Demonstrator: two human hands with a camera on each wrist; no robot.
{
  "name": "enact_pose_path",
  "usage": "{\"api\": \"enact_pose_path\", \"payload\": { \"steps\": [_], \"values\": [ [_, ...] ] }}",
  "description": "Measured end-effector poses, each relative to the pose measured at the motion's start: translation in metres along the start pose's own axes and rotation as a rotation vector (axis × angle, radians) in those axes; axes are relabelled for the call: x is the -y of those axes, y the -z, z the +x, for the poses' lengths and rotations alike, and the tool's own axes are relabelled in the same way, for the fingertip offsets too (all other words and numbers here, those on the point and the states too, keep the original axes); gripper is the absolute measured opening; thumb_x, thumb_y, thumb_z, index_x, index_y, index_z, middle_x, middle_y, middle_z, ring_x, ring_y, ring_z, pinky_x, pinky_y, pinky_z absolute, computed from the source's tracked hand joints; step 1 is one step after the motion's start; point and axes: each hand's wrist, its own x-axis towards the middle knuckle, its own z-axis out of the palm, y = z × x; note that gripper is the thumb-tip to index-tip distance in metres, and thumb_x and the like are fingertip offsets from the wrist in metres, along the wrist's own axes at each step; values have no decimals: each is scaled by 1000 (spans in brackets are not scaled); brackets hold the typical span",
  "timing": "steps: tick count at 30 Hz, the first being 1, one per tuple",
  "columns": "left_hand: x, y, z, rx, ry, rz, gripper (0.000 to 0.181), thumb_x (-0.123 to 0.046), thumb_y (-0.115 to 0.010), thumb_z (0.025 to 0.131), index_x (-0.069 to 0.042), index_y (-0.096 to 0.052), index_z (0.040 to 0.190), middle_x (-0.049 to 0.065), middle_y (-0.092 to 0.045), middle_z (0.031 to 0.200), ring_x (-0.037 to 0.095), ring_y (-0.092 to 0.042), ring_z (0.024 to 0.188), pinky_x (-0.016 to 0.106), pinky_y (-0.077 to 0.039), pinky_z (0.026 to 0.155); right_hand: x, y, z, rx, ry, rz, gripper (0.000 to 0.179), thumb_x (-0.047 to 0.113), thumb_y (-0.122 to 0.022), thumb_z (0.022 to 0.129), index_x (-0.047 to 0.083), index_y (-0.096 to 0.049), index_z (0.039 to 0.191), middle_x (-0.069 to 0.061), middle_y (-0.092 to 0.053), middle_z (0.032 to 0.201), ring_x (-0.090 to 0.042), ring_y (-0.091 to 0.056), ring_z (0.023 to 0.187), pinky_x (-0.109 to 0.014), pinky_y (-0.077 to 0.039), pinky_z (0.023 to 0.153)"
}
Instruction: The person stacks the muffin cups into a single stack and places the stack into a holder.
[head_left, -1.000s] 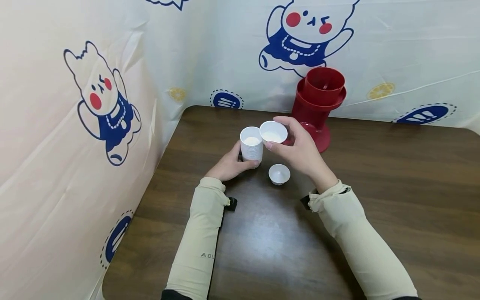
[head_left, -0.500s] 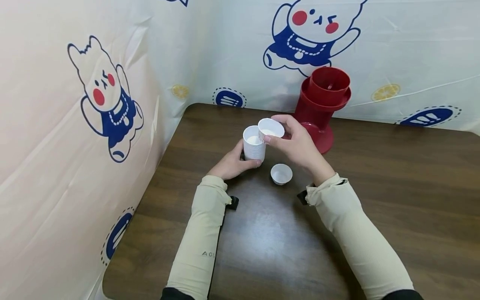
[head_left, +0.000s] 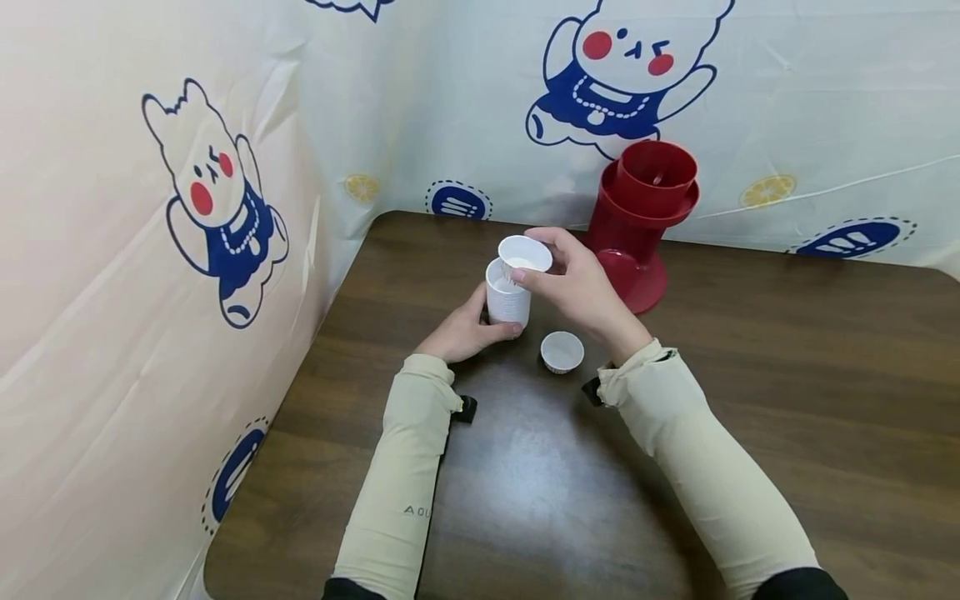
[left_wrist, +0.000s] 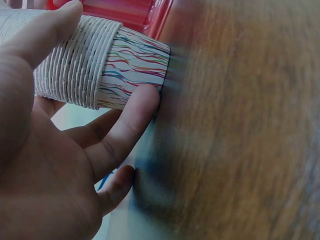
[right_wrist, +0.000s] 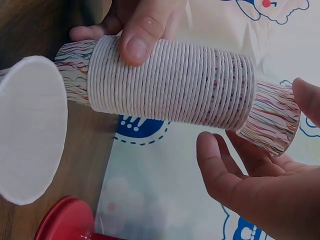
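My left hand (head_left: 467, 327) grips a stack of nested white paper cups (head_left: 507, 307) from its left side, thumb across the front. Thin coloured wavy lines mark the lowest cup, and a finger (left_wrist: 142, 100) lies along it in the left wrist view. With my right hand (head_left: 588, 283) I pinch one paper cup (head_left: 525, 252) at the top of the stack, mouth up. In the right wrist view, this patterned cup (right_wrist: 272, 115) sits partly inside the stack's uppermost rim. A single paper cup (head_left: 562, 352) stands mouth up on the table, just right of the stack.
Behind my right hand, a red cylindrical stand (head_left: 637, 217) with a round base and open top stands near the table's back edge. The brown wooden table (head_left: 525, 483) meets printed white cloth (head_left: 465, 100) at the back and left.
My right hand has moved left with its cup, from beside the stack's rim to over its mouth. The left hand keeps its hold on the stack, and the single cup stays standing.
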Motion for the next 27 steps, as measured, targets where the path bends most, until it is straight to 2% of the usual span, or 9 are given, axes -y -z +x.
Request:
{"api": "enact_pose_path", "payload": {
  "steps": [13,27],
  "values": [
    [1,1,0,9,15,-1,91,-47,-78,88,-32,-22,158,3,-49,144,23,-48,128,45,-35,109,0,-12,6,-6,-54,-52,57,18,-76,92,13,-51,142,-6,-60,132,-23,-58,117,-44,-49,97],
    [1,2,0,20,8,1,94,-50,-76,88,-35,-17,160,5,-46,147,24,-47,128,46,-35,110,-10,-14,7,46,-25,-189,58,17,-75,91,8,-50,142,-9,-57,131,-26,-55,117,-42,-47,99]
  ]
}}
